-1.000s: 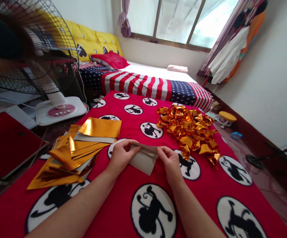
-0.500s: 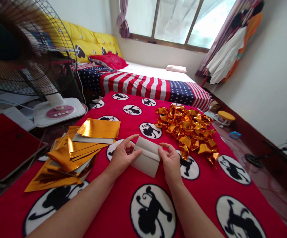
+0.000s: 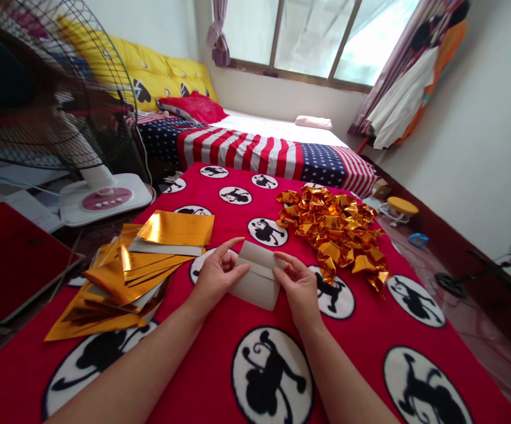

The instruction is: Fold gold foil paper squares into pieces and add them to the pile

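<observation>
Red fabric printed with black monkey figures in white circles (image 3: 202,377) covers the work surface, which extends from the person toward a bed draped in a stars-and-stripes cover (image 3: 246,150) below a brown-framed sliding window (image 3: 306,38). One pale grey rectangular sheet of paper (image 3: 255,288) is located at the centre of the near half of the surface, between the two hands. Across its width runs a straight fold line, with one panel on the far side and one on the near side. The left hand (image 3: 220,274) grasps the left edge of the sheet: thumb on the upper face near the fold line, index finger extended toward the far left corner, remaining fingers curled. The right hand (image 3: 297,285) grasps the right edge, thumb and index finger pinched near the fold line. To the left of the sheet lies a loose, fanned stack of flat gold foil sheets with grey backing (image 3: 109,274). To the right, beyond the right hand, lies a heap of folded, shiny gold foil pieces (image 3: 335,227). Beyond the left edge of the fabric stands a white-based pedestal fan with a wire guard (image 3: 105,197); its blades are blurred.
</observation>
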The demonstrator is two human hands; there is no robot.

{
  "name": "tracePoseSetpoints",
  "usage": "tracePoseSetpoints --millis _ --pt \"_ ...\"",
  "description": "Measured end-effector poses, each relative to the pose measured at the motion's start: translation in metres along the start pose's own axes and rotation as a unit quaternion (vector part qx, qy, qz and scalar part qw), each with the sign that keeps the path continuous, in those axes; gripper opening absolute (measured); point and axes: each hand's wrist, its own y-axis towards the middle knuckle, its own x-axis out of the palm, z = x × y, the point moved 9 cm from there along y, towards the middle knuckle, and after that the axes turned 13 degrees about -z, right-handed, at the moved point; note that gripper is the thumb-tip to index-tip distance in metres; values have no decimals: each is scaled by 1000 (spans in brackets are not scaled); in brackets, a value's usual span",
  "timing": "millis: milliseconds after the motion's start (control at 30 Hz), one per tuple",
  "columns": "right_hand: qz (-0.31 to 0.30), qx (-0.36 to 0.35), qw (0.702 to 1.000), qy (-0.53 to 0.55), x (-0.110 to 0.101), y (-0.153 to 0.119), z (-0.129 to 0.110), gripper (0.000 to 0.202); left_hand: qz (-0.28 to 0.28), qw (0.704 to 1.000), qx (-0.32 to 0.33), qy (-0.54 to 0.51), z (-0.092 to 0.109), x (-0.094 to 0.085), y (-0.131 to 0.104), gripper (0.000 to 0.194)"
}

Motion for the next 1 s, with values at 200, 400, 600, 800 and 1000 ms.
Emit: tracePoseSetpoints --millis 200,400,600,800,1000 --pt "14 6 1000 13 -1 -1 1 40 -3 1000 -9 14 1 2 -1 71" --pt "11 6 1000 11 1 -2 -1 38 2 1000 -12 26 4 1 -1 70" --pt "26 14 1000 -10 -4 -2 -1 40 -9 1000 -12 23 4 3 -1 70" --pt "26 16 999 15 -5 0 1 45 -8 1000 -7 14 2 3 0 70" --pt "35 24 999 -12 -9 2 2 43 -38 999 0 29 2 7 0 79"
